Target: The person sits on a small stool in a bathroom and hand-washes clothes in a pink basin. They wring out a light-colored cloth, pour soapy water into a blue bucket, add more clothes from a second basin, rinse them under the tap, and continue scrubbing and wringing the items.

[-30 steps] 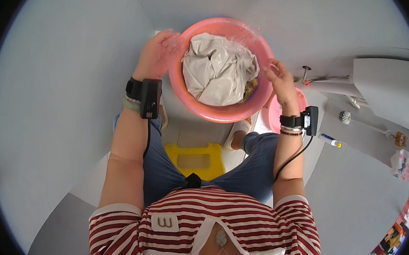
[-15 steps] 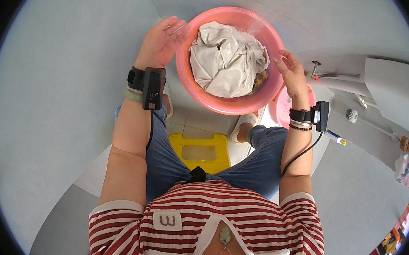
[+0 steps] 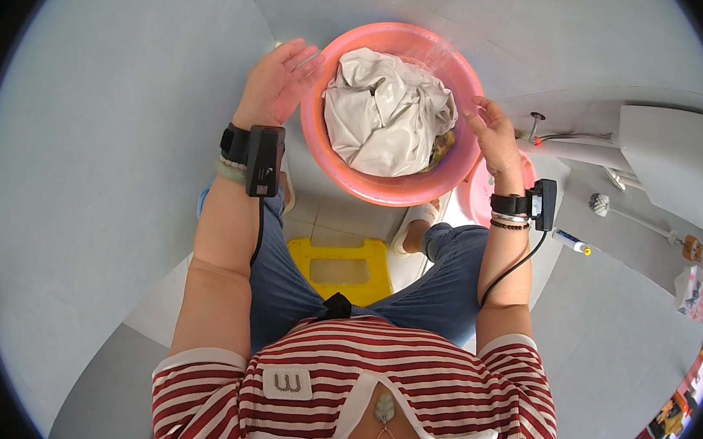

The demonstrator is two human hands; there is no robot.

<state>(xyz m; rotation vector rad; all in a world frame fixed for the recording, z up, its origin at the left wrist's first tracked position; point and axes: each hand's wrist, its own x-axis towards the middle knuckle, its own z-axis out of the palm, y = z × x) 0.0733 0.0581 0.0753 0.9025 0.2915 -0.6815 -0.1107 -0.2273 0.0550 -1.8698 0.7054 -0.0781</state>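
A pink basin (image 3: 353, 189) stands in front of me with wet, bunched white cloth (image 3: 387, 120) in it. Beside the cloth, a brownish-yellow item (image 3: 443, 148) shows at the basin's right inner side; its kind is unclear. My left hand (image 3: 282, 80) is at the left rim, open, palm turned toward the basin and fingers stretched. At the right rim is my right hand (image 3: 494, 136), its fingers apart and slightly bent, holding nothing. Whether either hand touches the rim is hard to tell. Fine water spray (image 3: 440, 54) falls at the basin's upper right.
A smaller pink basin (image 3: 479, 197) sits partly behind my right wrist. Between my legs is a yellow plastic stool (image 3: 377, 274). On the right are a white fixture with a hose (image 3: 573, 135), a toilet brush (image 3: 599, 204) and a tissue pack (image 3: 698, 294). Grey walls rise close by.
The basin and both hands appear slightly lower in the picture. The hands keep nearly the same open pose beside the rim, and the cloth lies as before.
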